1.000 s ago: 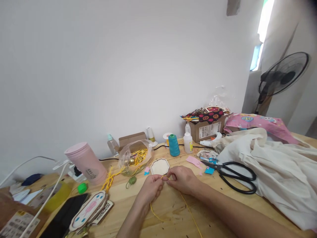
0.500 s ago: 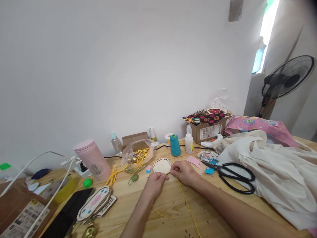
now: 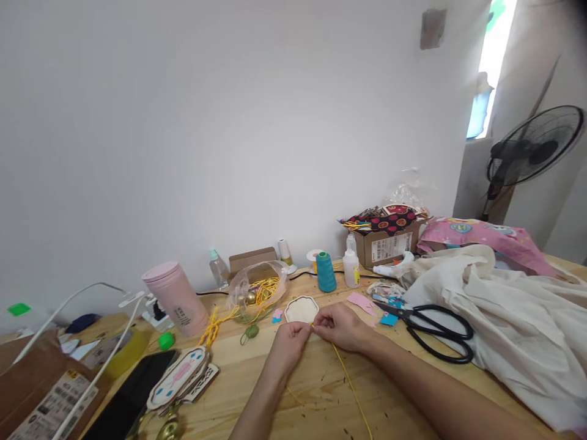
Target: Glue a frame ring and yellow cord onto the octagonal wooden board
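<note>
My left hand point(image 3: 288, 345) and my right hand point(image 3: 340, 325) meet fingertip to fingertip, each in a pinch on a thin yellow cord point(image 3: 347, 379). One length of the cord trails from under my right hand to the front edge of the view; a fainter piece runs below my left wrist. Just beyond my fingers, a pale scalloped plaque point(image 3: 301, 309) with a dark rim lies on the wooden table point(image 3: 257, 373). The small part of the cord between my fingertips is mostly hidden.
Black-handled scissors point(image 3: 438, 327) lie at right beside white cloth point(image 3: 504, 324). Behind stand a teal thread cone point(image 3: 326, 272) and a glue bottle point(image 3: 351, 269). At left are a pink tumbler point(image 3: 177, 298), a phone point(image 3: 131, 391) and stacked decorated plaques point(image 3: 178, 377).
My fingertips, which were apart, have come together in front of the plaque. My right hand has moved slightly left and down. The whole view has shifted a little.
</note>
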Action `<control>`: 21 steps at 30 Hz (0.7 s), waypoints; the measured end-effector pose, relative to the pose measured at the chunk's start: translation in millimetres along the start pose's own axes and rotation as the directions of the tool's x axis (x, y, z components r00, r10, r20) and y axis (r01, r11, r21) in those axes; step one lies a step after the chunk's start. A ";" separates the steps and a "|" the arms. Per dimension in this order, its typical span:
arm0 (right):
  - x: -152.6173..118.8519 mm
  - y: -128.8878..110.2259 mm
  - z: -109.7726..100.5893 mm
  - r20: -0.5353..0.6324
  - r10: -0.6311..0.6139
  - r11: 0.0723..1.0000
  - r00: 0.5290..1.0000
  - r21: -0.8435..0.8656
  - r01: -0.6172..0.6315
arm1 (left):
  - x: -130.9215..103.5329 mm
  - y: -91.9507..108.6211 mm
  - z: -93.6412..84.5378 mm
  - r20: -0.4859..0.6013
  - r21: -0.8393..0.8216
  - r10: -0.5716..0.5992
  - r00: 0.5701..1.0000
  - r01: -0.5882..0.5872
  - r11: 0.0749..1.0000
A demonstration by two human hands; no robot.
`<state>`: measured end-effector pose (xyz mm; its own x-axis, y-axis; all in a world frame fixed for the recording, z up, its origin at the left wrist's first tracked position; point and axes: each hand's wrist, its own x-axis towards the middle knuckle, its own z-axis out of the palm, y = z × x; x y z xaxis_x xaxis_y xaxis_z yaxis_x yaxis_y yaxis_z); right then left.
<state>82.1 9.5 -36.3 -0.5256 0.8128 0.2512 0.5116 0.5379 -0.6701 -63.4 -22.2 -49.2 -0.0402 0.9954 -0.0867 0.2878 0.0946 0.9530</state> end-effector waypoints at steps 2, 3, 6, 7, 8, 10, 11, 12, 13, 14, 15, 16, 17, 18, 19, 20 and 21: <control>-1.0 1.0 1.2 0.017 -0.034 0.999 0.999 -0.036 0.034 | 0.5 0.2 0.3 0.032 -0.027 0.004 0.999 -0.004 1.000; -1.3 1.7 1.8 0.021 -0.044 0.997 0.999 -0.055 0.045 | 0.8 0.3 0.4 0.042 -0.037 0.005 0.999 -0.003 0.999; -0.2 3.7 3.5 0.023 -0.043 0.998 0.999 -0.052 0.045 | 1.8 0.3 0.0 0.048 -0.055 -0.001 0.999 0.004 0.998; 0.6 4.4 4.0 0.028 -0.026 0.999 0.999 -0.019 0.027 | 2.1 0.3 -0.1 0.040 -0.057 -0.007 0.999 0.010 0.998; 1.5 5.2 4.1 0.036 0.004 0.999 0.999 0.036 -0.005 | 2.2 0.3 -0.2 0.029 -0.059 -0.017 0.999 0.018 0.998; 3.0 6.5 3.0 0.076 0.095 0.973 0.993 0.205 -0.109 | 1.9 0.5 -0.1 0.009 -0.064 -0.041 0.999 0.041 0.997; 3.2 6.9 1.6 0.119 0.141 0.935 0.983 0.309 -0.172 | 1.5 0.8 0.2 0.003 -0.067 -0.054 0.999 0.054 0.996; 3.1 7.1 -0.5 0.171 0.173 0.880 0.970 0.416 -0.230 | 0.8 1.4 0.5 0.002 -0.071 -0.067 0.998 0.067 0.995; 2.5 6.9 -3.0 0.229 0.188 0.810 0.955 0.514 -0.283 | -0.1 2.3 0.8 0.004 -0.076 -0.078 0.997 0.078 0.994; 1.7 6.4 -5.4 0.284 0.189 0.733 0.940 0.596 -0.327 | -1.2 3.4 1.1 0.009 -0.081 -0.088 0.996 0.089 0.993; 0.8 5.4 -7.6 0.324 0.183 0.662 0.928 0.657 -0.360 | -2.4 4.8 1.3 0.015 -0.086 -0.099 0.995 0.100 0.991; -0.2 4.1 -8.9 0.347 0.181 0.606 0.920 0.698 -0.382 | -3.8 6.5 1.4 0.023 -0.091 -0.110 0.994 0.112 0.990; -0.9 2.5 -9.3 0.357 0.184 0.574 0.916 0.717 -0.396 | -5.4 8.5 1.2 0.032 -0.097 -0.121 0.992 0.123 0.988; -1.4 0.7 -8.4 0.362 0.190 0.570 0.913 0.716 -0.403 | -6.9 10.5 0.8 0.042 -0.102 -0.131 0.991 0.134 0.986; -1.7 -0.9 -6.3 0.362 0.189 0.591 0.913 0.700 -0.400 | -8.5 12.6 0.2 0.053 -0.108 -0.139 0.989 0.144 0.984; -1.7 -2.4 -3.3 0.352 0.175 0.631 0.920 0.677 -0.379 | -9.9 14.6 -0.5 0.062 -0.112 -0.144 0.988 0.150 0.982; -1.5 -3.5 0.3 0.332 0.152 0.678 0.931 0.650 -0.343 | -11.2 16.5 -1.4 0.072 -0.115 -0.146 0.987 0.153 0.981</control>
<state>80.9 6.4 -34.6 -0.6372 0.7642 -0.0998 0.0848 -0.0592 -0.9946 -59.5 -31.7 -32.1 -0.0131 0.9694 -0.2451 0.1661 0.2438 0.9555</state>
